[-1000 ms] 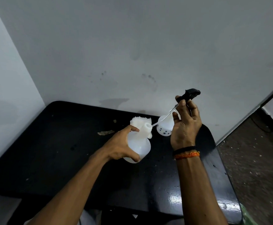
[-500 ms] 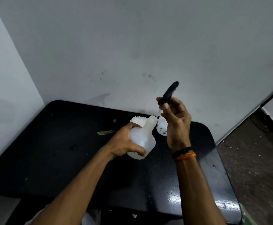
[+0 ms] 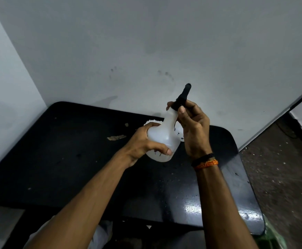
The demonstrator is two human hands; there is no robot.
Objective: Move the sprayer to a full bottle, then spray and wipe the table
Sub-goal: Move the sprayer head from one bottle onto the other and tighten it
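Left hand [image 3: 143, 142] fingers wrap the white bottle [image 3: 162, 139] above the black bench [image 3: 65, 159]; right hand [image 3: 193, 126] fingers pinch the black sprayer [image 3: 181, 97] at its neck.

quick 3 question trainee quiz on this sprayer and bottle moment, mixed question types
1. True or false: the black sprayer head sits at the neck of the white bottle.
2. Which hand grips the bottle's body? A) left hand B) right hand C) neither
3. Fill in: the bottle is held ____ the black table, not standing on it.

Key: 1 true; 2 A; 3 above. The second white bottle behind the hands is mostly hidden, and paper scraps lie on the table.
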